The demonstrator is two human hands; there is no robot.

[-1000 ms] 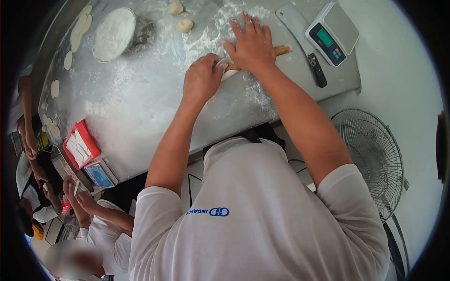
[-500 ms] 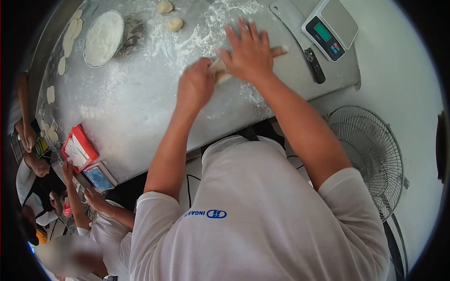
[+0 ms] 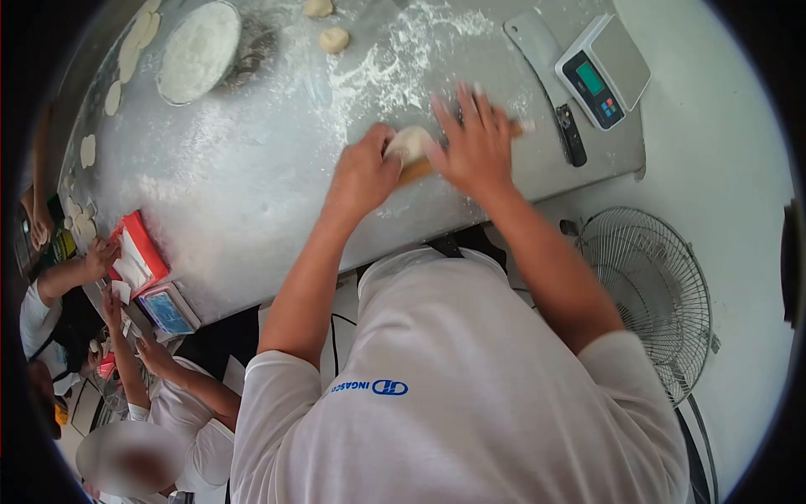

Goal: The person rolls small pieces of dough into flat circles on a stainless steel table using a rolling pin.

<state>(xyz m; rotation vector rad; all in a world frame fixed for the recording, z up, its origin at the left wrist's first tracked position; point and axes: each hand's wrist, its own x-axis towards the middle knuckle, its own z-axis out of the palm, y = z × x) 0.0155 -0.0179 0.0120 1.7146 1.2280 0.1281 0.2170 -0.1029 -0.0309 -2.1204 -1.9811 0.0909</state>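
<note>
At the middle of the metal table, my left hand (image 3: 363,174) has its fingers closed on the edge of a pale dough round (image 3: 409,144). My right hand (image 3: 477,149) lies with fingers stretched and spread over a wooden rolling pin (image 3: 415,172), its palm covering the pin's middle. The pin's far tip sticks out to the right of that hand. Part of the dough's right edge meets my right thumb. Beyond my hands, two dough balls (image 3: 334,39) sit near a patch of loose flour (image 3: 395,76).
A bowl of flour (image 3: 198,54) stands at the upper left, with flat dough rounds (image 3: 112,98) along the table edge. To the right are a large knife (image 3: 571,134) and a digital scale (image 3: 592,80). A fan (image 3: 646,294) stands below. Co-workers' hands (image 3: 102,256) are near a red box (image 3: 145,244).
The dough round now shows raised above the pin between my hands. My right hand has drawn back toward me along with the pin. A co-worker's hand has reached the red box.
</note>
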